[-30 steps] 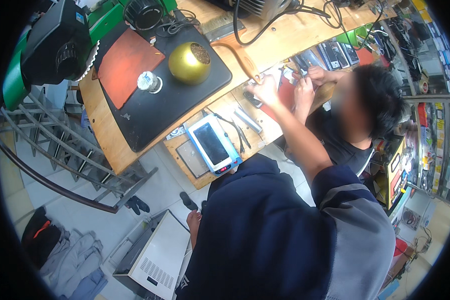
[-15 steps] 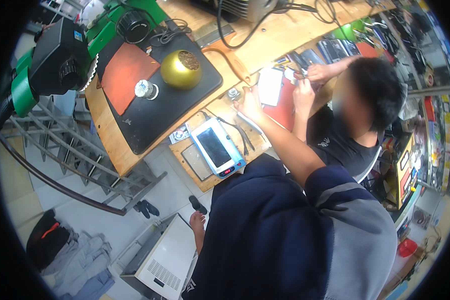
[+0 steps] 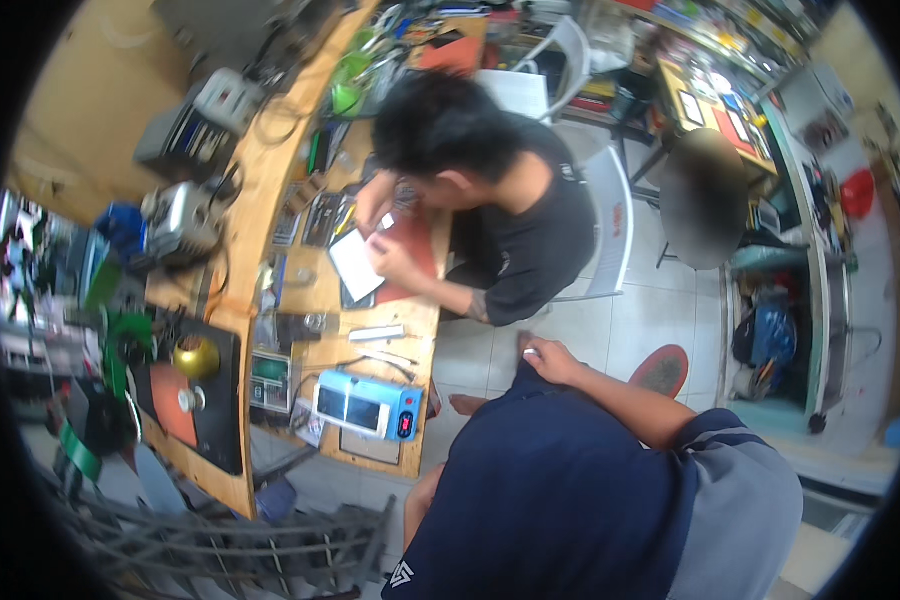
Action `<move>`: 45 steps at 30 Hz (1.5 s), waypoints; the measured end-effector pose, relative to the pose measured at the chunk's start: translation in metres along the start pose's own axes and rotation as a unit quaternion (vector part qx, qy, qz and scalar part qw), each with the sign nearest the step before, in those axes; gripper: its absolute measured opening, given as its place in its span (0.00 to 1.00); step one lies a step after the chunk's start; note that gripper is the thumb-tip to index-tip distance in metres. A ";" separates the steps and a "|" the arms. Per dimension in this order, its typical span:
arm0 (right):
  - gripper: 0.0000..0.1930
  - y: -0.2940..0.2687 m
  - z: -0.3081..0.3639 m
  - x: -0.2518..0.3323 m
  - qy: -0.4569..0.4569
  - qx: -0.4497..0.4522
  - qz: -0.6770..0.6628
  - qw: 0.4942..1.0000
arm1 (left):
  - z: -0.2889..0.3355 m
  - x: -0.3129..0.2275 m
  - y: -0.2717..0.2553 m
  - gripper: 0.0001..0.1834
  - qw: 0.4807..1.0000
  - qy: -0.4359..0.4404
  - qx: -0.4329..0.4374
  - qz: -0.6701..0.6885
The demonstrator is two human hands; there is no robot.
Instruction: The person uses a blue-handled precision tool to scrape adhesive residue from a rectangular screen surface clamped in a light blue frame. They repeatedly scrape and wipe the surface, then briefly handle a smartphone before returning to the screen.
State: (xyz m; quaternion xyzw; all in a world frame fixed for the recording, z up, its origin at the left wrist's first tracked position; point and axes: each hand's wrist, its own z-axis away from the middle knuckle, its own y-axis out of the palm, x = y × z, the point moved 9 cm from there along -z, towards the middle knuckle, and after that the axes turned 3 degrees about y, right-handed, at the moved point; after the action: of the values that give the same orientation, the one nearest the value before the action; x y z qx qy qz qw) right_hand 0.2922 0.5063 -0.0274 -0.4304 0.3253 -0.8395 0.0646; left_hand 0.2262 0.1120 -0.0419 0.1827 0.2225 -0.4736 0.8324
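Note:
My right hand [image 3: 555, 363] rests low over my dark shorts, away from the workbench. Its fingers are curled, with a small white object [image 3: 530, 351] showing at the fingertips; its kind is too small to make out. My left hand is not in view; only a strip of bare skin shows beside my dark blue shirt. Left of me on the bench stands a blue and white device [image 3: 367, 405] with a dark screen and a lit red display. Nearby lie a white bar-shaped item [image 3: 376, 333] and a dark cable [image 3: 382, 362].
A co-worker [image 3: 530, 200] sits at the bench, hands by a white sheet [image 3: 356, 266] on a red mat. A white chair [image 3: 608, 215] and a round stool [image 3: 705, 200] stand to the right. A gold ball-shaped holder [image 3: 196, 356] sits on a black mat at the left.
My view has swung to the right. My right hand has left the bench, where it was by a small round metal item, and come back toward my body. My left hand has gone out of view.

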 end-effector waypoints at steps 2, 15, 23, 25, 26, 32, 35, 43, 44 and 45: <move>0.11 -0.017 0.003 -0.036 0.034 -0.019 -0.037 0.999 | -0.016 -0.067 0.003 0.16 0.994 0.054 -0.017 -0.095; 0.19 -0.279 0.022 -0.202 0.063 0.056 -0.516 0.852 | -0.192 -0.450 0.442 0.16 0.808 0.495 0.083 -0.307; 0.14 -0.413 -0.048 -0.302 0.180 -0.036 -0.403 0.897 | -0.304 -0.508 0.424 0.11 0.881 0.435 -0.064 -0.173; 0.13 -0.435 -0.084 -0.308 0.139 -0.025 -0.404 0.904 | -0.326 -0.508 0.401 0.08 0.886 0.407 -0.129 -0.178; 0.12 -0.446 -0.103 -0.310 0.118 -0.016 -0.411 0.904 | -0.339 -0.506 0.393 0.06 0.891 0.382 -0.165 -0.184; 0.09 -0.496 -0.222 -0.309 0.083 0.079 -0.296 0.948 | -0.405 -0.556 0.375 0.09 0.904 0.322 -0.268 -0.080; 0.08 -0.519 -0.278 -0.295 0.070 0.117 -0.257 0.957 | -0.406 -0.601 0.372 0.09 0.886 0.351 -0.299 -0.061; 0.08 -0.509 -0.522 -0.141 -0.020 0.295 -0.152 0.943 | -0.362 -0.573 0.319 0.11 0.867 0.186 -0.460 0.040; 0.07 -0.504 -0.563 -0.093 -0.118 0.301 -0.127 0.938 | -0.363 -0.561 0.317 0.13 0.855 0.179 -0.473 0.111; 0.07 -0.498 -0.607 -0.050 -0.173 0.296 -0.086 0.935 | -0.367 -0.547 0.318 0.14 0.845 0.154 -0.479 0.183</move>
State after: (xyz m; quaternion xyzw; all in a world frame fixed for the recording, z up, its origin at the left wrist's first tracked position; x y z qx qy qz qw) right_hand -0.0559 1.2119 -0.0154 -0.5569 0.0075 -0.8126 0.1718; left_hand 0.1823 0.8421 -0.0212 -0.1307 0.5096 -0.1132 0.8428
